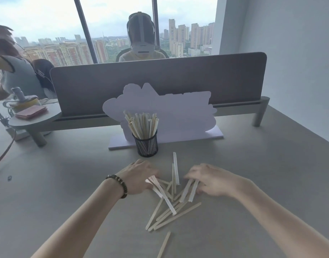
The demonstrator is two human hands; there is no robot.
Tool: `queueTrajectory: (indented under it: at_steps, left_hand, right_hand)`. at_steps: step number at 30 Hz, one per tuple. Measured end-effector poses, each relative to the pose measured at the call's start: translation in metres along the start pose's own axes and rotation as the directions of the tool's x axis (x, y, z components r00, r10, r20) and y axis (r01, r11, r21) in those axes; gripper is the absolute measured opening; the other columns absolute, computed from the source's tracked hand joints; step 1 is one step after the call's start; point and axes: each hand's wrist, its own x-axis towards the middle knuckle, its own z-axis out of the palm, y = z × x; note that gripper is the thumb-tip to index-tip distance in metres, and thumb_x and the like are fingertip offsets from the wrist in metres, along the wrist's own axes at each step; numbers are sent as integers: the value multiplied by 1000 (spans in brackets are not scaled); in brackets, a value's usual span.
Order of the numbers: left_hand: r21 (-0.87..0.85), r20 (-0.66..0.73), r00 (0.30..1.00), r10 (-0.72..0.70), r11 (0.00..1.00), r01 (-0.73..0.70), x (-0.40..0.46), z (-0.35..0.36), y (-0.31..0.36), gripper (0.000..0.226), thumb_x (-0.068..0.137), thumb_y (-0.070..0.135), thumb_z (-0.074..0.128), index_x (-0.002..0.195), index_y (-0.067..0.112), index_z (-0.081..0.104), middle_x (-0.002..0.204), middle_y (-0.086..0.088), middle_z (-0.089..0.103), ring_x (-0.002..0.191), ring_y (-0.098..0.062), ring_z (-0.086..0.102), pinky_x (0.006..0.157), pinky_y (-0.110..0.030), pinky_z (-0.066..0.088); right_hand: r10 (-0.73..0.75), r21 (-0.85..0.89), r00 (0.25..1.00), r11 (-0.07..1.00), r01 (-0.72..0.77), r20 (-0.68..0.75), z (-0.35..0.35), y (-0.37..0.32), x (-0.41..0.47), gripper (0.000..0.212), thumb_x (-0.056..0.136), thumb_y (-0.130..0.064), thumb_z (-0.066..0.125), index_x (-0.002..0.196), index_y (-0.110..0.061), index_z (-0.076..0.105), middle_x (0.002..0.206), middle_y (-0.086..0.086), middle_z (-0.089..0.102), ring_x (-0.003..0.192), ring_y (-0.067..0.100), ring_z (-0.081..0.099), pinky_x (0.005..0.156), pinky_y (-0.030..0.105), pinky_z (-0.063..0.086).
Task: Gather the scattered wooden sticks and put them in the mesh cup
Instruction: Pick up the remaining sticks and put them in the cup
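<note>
Grey table (67, 183), broad and matte, bearing all below.
Grey desk divider (160, 81) standing along the far edge on stub legs.
White cut-out sign (178, 112) upright on a flat base, just behind the cup.
Small round shelf (35, 118) at far left, carrying a reddish pad and a yellow-based item, too blurred to identify.
Left hand (139, 175), beaded bracelet (119, 185) at the wrist, palm down at the left edge of the pile, fingers curled against several sticks; firmness of grasp unclear.
Right hand (212, 180), motion-blurred, fingers spread down onto sticks at the pile's right edge; whether gripping or only pressing, cannot tell.
Mesh cup (146, 145), black, upright, beyond the hands and in front of the sign, packed with standing sticks fanned above the rim.
Scattered wooden sticks (171, 205), loose crisscrossed heap flat on the table between both hands, trailing toward the near edge.
Single stick (164, 244) lying apart, nearest the viewer.
</note>
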Motion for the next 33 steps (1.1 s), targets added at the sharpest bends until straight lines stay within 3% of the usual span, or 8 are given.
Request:
queueTrajectory:
  at_steps: [2, 5, 7, 11, 16, 22, 27, 33]
  left_hand:
    - [21, -28, 999, 17, 1000, -17, -4, 1, -4, 35, 90, 42, 62, 124, 36, 56, 124, 5, 48, 122, -18, 37, 106, -32, 34]
    - [43, -41, 997, 58, 997, -56, -7, -2, -5, 30, 88, 43, 64, 117, 34, 59, 122, 8, 51, 118, -16, 38, 104, -32, 35]
    - [30, -12, 998, 59, 998, -59, -9, -7, -2, 27, 89, 41, 65, 113, 31, 60, 115, 8, 56, 113, -15, 47, 97, -30, 38]
    - [0, 23, 999, 36, 999, -36, -12, -12, 4, 18, 90, 36, 65, 105, 29, 58, 108, 8, 60, 102, -16, 56, 87, -31, 42]
    - [-32, 75, 997, -38, 999, 40, -16, -12, 8, 20, 94, 35, 57, 112, 27, 59, 114, 5, 63, 103, -21, 59, 84, -34, 46]
    - [71, 94, 993, -68, 996, 62, -18, -7, 15, 11, 95, 26, 46, 99, 18, 52, 109, -5, 61, 101, -28, 60, 80, -35, 45]
    - [159, 108, 989, -103, 984, 85, -21, -12, 29, 32, 95, 30, 51, 124, 16, 51, 119, -7, 60, 109, -30, 58, 84, -34, 44]
    - [108, 191, 968, -161, 984, 143, -26, -18, 29, 21, 87, 18, 56, 108, 17, 52, 113, -8, 62, 102, -30, 62, 71, -28, 40]
  right_hand:
    - [10, -1, 1000, 1000, -10, 2, -3, 0, 0, 62, 93, -15, 60, 148, -35, 39, 150, -1, 36, 140, 21, 35, 112, 33, 33]
    - [-42, -114, 990, 992, 57, 132, -12, -10, 7, 92, 88, 5, 53, 156, -42, 13, 167, -11, -4, 154, 17, -4, 124, 38, 12]
    - [-74, -183, 965, 976, 122, 252, -19, -17, 16, 100, 84, 13, 49, 157, -40, 6, 167, -14, -9, 153, 20, -14, 124, 38, 0]
    - [-110, -238, 958, 955, 176, 267, -22, -16, 31, 84, 87, -10, 65, 156, -35, 23, 164, -9, 21, 151, 27, 13, 122, 37, 12]
    - [-93, -232, 992, 966, 110, 81, -17, -6, 23, 51, 83, -36, 73, 131, -28, 57, 123, -1, 56, 119, 25, 40, 100, 36, 39]
    - [-20, -82, 1000, 996, 20, 5, -8, 0, 7, 23, 86, -37, 69, 103, -22, 63, 100, -6, 46, 108, 17, 50, 83, 32, 41]
    - [6, -34, 1000, 999, -6, -9, -5, -2, 3, 18, 88, -32, 67, 102, -24, 59, 97, -7, 49, 97, 16, 52, 77, 31, 39]
    - [18, -38, 1000, 999, -18, 18, -6, -4, -2, 13, 90, -27, 59, 102, -21, 58, 98, -5, 52, 99, 21, 56, 79, 35, 43]
